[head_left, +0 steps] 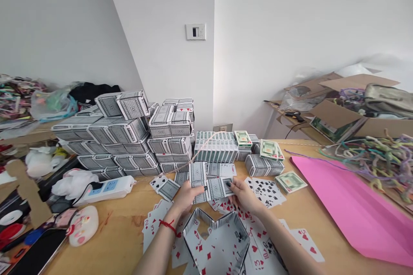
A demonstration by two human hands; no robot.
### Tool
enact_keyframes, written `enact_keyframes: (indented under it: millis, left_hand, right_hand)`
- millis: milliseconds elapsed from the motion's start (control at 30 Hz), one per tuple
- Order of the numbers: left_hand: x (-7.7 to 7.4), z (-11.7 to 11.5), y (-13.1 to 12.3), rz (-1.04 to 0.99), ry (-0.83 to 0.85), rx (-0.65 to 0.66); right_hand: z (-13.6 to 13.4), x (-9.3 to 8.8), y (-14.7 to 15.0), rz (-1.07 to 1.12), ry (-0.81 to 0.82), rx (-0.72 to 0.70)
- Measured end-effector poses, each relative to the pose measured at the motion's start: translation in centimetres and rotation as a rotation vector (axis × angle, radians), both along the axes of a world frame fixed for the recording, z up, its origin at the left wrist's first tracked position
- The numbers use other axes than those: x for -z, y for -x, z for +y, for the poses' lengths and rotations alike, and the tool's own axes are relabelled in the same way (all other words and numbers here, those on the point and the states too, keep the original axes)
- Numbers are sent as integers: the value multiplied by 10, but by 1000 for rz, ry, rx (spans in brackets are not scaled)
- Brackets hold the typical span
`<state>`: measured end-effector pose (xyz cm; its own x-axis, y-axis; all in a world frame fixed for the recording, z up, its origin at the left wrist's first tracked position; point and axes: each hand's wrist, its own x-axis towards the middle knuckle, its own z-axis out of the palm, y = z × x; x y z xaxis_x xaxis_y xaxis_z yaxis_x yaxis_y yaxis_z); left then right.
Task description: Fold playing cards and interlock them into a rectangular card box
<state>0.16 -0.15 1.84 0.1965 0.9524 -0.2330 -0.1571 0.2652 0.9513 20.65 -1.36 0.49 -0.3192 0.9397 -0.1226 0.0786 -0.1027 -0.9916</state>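
Observation:
Several joined playing cards (pixel 214 188), backs toward me, are held up between my two hands over the table. My left hand (pixel 186 197) pinches their left end, thumb on top, where one card stands upright. At the right end, my right hand (pixel 242 194) grips a card between thumb and fingers. Below and nearer me lies a heart-shaped frame of folded cards (pixel 240 245), with loose cards visible inside it. Face-up playing cards (pixel 156 219) spread around it, partly hidden by my forearms. More cards (pixel 266 191) lie beyond my right hand.
Stacked blocks of folded cards (pixel 116 133) rise at the back left. Card boxes (pixel 216 146) stand at the back middle. A power strip (pixel 108 189) and phone (pixel 38 253) lie left. Pink paper (pixel 351 215), tangled yarn (pixel 383 159) and a cardboard box (pixel 338 116) are right.

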Motion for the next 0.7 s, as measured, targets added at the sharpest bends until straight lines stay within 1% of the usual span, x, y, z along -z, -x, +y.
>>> enact_keyframes:
  millis: [133, 300, 400, 533, 700]
  left_hand:
    - [1, -1, 0, -18, 19, 22]
    - [1, -2, 2, -45, 18, 25]
    - [1, -2, 4, -53, 26, 33]
    - [0, 0, 8, -30, 47, 5]
    - [1, -1, 8, -3, 27, 20]
  right_hand:
    - [3, 3, -8, -30, 20, -25]
    - [7, 8, -18, 6, 17, 3]
    - [7, 5, -22, 48, 10, 19]
    - [6, 1, -26, 64, 28, 39]
    - [4, -2, -23, 83, 43, 24]
